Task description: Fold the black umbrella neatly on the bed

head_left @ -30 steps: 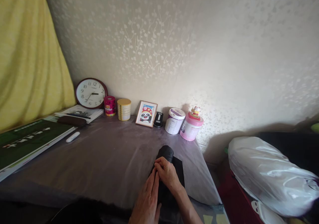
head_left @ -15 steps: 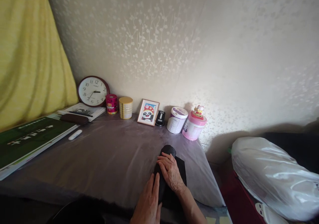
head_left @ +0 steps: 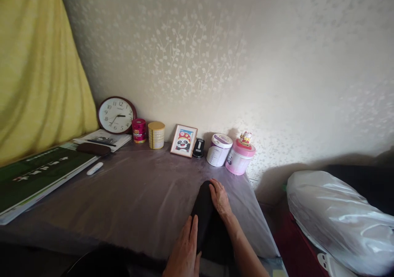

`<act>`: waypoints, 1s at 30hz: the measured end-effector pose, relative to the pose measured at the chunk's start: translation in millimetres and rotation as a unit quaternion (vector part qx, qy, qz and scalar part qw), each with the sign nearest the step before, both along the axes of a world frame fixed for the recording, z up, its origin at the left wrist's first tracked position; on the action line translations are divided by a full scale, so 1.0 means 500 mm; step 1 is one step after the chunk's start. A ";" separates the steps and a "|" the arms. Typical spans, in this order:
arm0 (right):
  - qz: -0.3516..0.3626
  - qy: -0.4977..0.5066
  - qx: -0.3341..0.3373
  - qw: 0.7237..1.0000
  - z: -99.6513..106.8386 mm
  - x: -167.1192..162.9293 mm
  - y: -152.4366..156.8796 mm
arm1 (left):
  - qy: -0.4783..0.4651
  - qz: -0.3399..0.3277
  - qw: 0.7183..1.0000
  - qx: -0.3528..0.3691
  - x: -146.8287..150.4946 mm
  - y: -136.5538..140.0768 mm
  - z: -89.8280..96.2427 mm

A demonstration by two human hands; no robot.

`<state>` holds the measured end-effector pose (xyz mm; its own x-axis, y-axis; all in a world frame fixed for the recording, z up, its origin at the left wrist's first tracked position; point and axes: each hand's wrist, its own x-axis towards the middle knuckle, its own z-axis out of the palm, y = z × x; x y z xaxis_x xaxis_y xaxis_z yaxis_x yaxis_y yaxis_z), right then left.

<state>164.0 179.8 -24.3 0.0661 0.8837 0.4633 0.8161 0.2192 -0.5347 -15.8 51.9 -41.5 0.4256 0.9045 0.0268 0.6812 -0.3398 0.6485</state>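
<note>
A folded piece of black cloth (head_left: 205, 215) lies on the near right part of the table, its rounded far end pointing toward the wall. My left hand (head_left: 185, 244) rests along its near left edge, fingers stretched out and close together. On the far right side of the cloth lies my right hand (head_left: 220, 197), palm down with extended fingers touching the edge. Neither hand grips it. The cloth's near end is dark and partly hidden between my forearms.
Along the wall stand a clock (head_left: 117, 115), a red can (head_left: 139, 130), a yellow-lidded can (head_left: 156, 136), a framed panda picture (head_left: 184, 140), a black stand (head_left: 198, 148), a white tub (head_left: 218, 150) and a pink-lidded tub (head_left: 240, 158). A green book (head_left: 46, 170) lies left.
My right hand has moved from the middle of the black cloth to its far right edge. The cloth's right flap now lies over it, looking smoother. My left hand stays nearly in place.
</note>
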 end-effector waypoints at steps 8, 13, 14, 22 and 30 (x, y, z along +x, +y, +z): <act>-0.127 0.129 -0.060 0.982 -0.019 0.100 -0.107 | 0.013 -0.003 1.000 0.017 0.000 -0.004 0.005; -0.149 0.121 -0.113 0.975 -0.030 0.100 -0.155 | 0.040 -0.002 0.999 0.010 0.003 -0.006 0.012; -0.149 0.121 -0.123 0.974 -0.030 0.097 -0.160 | 0.050 -0.001 0.999 0.006 0.004 -0.006 0.016; -0.110 0.140 -0.136 0.975 -0.005 0.064 -0.183 | 0.070 0.005 0.997 -0.030 0.006 -0.009 0.049; -0.107 0.040 -0.143 0.983 0.030 0.045 -0.179 | 0.047 0.011 0.997 -0.055 0.004 -0.006 0.059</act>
